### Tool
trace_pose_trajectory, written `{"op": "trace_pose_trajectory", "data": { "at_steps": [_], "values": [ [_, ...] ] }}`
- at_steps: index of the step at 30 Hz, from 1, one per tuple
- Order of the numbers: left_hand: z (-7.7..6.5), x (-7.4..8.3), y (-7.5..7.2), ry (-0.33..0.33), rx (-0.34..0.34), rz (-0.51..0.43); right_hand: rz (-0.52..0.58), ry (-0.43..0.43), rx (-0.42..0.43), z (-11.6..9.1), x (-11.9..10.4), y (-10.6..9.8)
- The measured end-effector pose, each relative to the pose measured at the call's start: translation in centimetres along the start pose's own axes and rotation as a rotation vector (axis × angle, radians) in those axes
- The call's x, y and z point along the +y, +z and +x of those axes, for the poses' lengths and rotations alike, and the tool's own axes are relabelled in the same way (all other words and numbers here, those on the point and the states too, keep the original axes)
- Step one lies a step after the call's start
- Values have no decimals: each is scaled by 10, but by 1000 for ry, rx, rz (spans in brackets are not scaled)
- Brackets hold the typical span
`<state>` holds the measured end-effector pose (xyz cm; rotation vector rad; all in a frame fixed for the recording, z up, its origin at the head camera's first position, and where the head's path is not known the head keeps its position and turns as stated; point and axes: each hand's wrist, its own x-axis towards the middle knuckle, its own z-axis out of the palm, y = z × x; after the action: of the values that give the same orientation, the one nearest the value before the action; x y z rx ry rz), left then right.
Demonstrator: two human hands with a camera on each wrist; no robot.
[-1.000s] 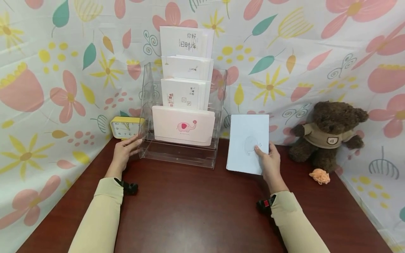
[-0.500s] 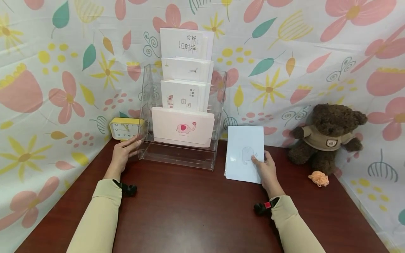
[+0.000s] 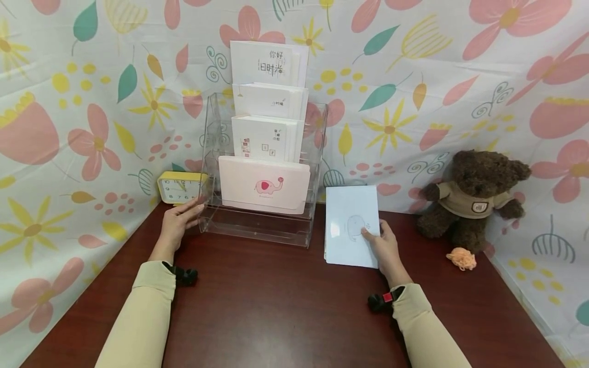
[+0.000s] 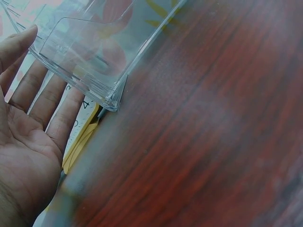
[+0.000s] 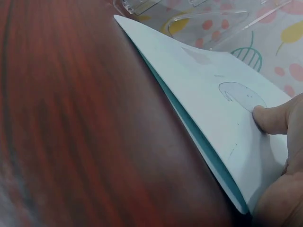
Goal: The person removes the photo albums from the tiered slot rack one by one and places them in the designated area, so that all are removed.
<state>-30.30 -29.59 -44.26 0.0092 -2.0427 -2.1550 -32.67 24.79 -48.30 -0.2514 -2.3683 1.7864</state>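
My right hand (image 3: 386, 251) holds a pale blue notebook (image 3: 347, 225) near its right edge, the thumb lying on the cover beside a faint drawing. In the right wrist view the notebook (image 5: 208, 90) leans back, its lower edge near the table and teal showing between its covers. My left hand (image 3: 175, 227) rests fingers-straight against the left side of a clear acrylic rack (image 3: 257, 232). Those fingers (image 4: 49, 101) lie along the rack's side in the left wrist view. Tiers of the rack hold white notebooks (image 3: 262, 138) and, at the front, a pink elephant notebook (image 3: 244, 186).
A yellow alarm clock (image 3: 179, 188) stands just behind the left hand. At the right sit a brown teddy bear (image 3: 474, 197) and a small orange ball of yarn (image 3: 461, 259). Floral cloth (image 3: 391, 76) hangs behind the dark red table (image 3: 267, 317).
The notebook has come down and slightly left with my right hand, most of it in the first half second. My left hand stays at the rack's side.
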Motion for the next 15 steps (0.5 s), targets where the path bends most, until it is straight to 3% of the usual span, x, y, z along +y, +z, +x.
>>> {"op": "trace_pose_trajectory", "data": {
  "at_steps": [7, 15],
  "values": [
    [13, -19, -8, 11, 5, 0, -35, 35, -11, 0, -3, 2],
    [13, -19, -7, 24, 6, 26, -55, 44, -16, -1, -4, 2]
  ]
}}
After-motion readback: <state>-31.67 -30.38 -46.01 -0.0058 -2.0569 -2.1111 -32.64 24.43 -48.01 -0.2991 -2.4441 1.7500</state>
